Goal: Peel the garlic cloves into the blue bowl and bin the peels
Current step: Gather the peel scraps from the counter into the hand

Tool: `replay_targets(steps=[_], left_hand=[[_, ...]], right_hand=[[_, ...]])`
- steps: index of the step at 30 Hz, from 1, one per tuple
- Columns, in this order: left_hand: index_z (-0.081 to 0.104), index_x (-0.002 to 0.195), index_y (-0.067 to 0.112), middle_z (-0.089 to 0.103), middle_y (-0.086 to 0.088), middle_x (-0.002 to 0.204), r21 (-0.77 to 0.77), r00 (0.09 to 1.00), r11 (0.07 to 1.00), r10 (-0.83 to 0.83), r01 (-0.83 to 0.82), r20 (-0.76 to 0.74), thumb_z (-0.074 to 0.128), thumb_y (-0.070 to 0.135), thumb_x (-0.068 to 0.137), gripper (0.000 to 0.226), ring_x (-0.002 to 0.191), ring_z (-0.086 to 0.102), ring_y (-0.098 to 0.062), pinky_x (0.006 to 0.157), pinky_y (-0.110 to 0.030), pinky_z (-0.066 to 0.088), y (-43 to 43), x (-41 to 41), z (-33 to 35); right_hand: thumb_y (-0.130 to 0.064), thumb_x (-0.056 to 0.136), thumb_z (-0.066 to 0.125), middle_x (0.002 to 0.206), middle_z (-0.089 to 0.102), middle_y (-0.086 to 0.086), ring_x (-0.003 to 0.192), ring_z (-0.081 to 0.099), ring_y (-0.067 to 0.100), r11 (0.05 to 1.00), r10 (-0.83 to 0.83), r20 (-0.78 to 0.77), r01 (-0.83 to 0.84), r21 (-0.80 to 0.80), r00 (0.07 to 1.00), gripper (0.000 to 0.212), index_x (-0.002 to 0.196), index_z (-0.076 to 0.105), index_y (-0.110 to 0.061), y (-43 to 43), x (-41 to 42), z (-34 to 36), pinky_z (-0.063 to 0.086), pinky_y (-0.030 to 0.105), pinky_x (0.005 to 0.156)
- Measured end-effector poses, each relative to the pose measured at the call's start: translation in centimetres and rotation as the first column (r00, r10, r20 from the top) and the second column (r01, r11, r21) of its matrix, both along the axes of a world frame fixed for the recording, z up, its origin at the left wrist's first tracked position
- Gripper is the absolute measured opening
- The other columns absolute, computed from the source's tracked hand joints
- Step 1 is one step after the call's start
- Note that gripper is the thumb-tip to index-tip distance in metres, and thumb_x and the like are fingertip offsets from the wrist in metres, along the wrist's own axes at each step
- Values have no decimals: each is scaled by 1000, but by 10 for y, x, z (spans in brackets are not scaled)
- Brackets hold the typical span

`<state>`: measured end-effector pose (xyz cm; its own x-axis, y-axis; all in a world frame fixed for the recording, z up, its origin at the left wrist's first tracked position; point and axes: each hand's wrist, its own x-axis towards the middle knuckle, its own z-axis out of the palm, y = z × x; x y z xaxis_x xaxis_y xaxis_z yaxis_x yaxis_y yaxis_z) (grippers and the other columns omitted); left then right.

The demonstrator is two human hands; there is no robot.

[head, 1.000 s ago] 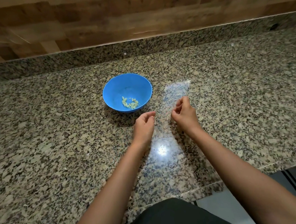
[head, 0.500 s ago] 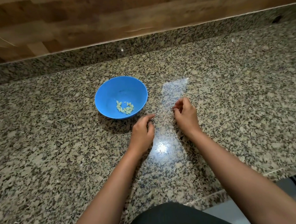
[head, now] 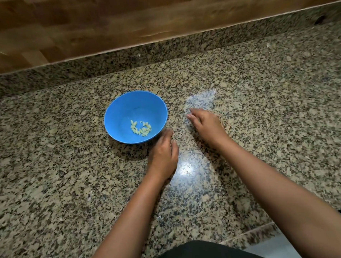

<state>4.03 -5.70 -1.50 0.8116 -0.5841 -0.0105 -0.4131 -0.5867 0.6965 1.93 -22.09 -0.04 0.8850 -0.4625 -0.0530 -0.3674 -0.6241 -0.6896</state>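
Observation:
The blue bowl (head: 128,109) stands on the granite counter, left of centre, with several peeled pale garlic cloves (head: 141,128) at its bottom. My left hand (head: 164,153) lies palm down on the counter just right of the bowl; its fingertips almost touch the bowl's near rim, and it holds nothing visible. My right hand (head: 205,124) rests on the counter further right, fingers stretched out to the left and slightly blurred. I see nothing between its fingers. No unpeeled clove is in view.
The speckled granite counter (head: 265,123) runs to a low granite upstand and a wooden wall (head: 139,21) behind. Tiny white peel scraps (head: 159,217) lie near the front edge. The counter edge and a strip of floor show at bottom right.
My left hand has lowered flat onto the counter beside the bowl. My right hand's curled, pinched fingers have straightened and reached leftward. The camera tilted, shifting the bowl in view.

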Motion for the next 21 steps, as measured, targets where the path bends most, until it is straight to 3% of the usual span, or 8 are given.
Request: replay_targets(steps=[3, 7, 11, 14, 19, 21], left_hand=[[30, 146, 10, 30, -7, 152, 21, 998, 999, 35, -36, 43, 37, 23, 100, 48, 140, 28, -18, 110, -25, 23, -1, -1, -4], [34, 144, 10, 38, -7, 148, -15, 997, 998, 55, -54, 63, 38, 23, 100, 46, 136, 35, -20, 107, -26, 28, 1, -2, -5], [53, 130, 6, 58, -14, 126, -104, 979, 975, 200, -195, 37, 37, 27, 96, 43, 115, 54, -27, 94, -31, 41, 18, -15, -2], [59, 122, 5, 62, -13, 117, -183, 951, 935, 309, -304, -5, 37, 30, 90, 47, 104, 58, -24, 86, -30, 45, 37, -28, 1], [60, 120, 4, 61, -12, 117, -187, 914, 897, 406, -401, -11, 38, 31, 88, 47, 106, 57, -25, 90, -36, 45, 71, -32, 5], [57, 124, 5, 59, -12, 123, -161, 897, 884, 441, -440, -32, 37, 35, 87, 52, 112, 54, -25, 94, -36, 43, 83, -28, 6]], right_hand=[[-51, 98, 19, 156, 13, 2, 145, 6, 17, 953, 158, -237, -211, -216, 958, 60, 148, 18, -17, -5, 16, -5, -1, 40, 116], [-53, 98, 9, 157, 0, 4, 145, 0, 17, 827, 266, -422, -430, -363, 867, 64, 150, 4, -18, -3, 26, -7, -9, 41, 114], [-54, 95, -3, 157, -4, 2, 144, -4, 16, 700, 413, -452, -593, -398, 790, 66, 150, 0, -17, 37, -5, -9, -12, 39, 115], [-60, 83, -16, 158, 2, 1, 145, -1, 13, 689, 497, -403, -632, -355, 768, 83, 150, 3, -17, 67, -41, -6, -14, 35, 113], [-61, 93, 13, 157, -7, 6, 145, -4, 16, 790, 403, -381, -526, -313, 832, 78, 149, -5, -10, 77, -39, -5, -7, 35, 117], [-68, 89, 10, 157, -7, 9, 145, -8, 19, 790, 406, -370, -525, -318, 835, 87, 149, -3, -7, 87, -33, -9, -6, 38, 118]])
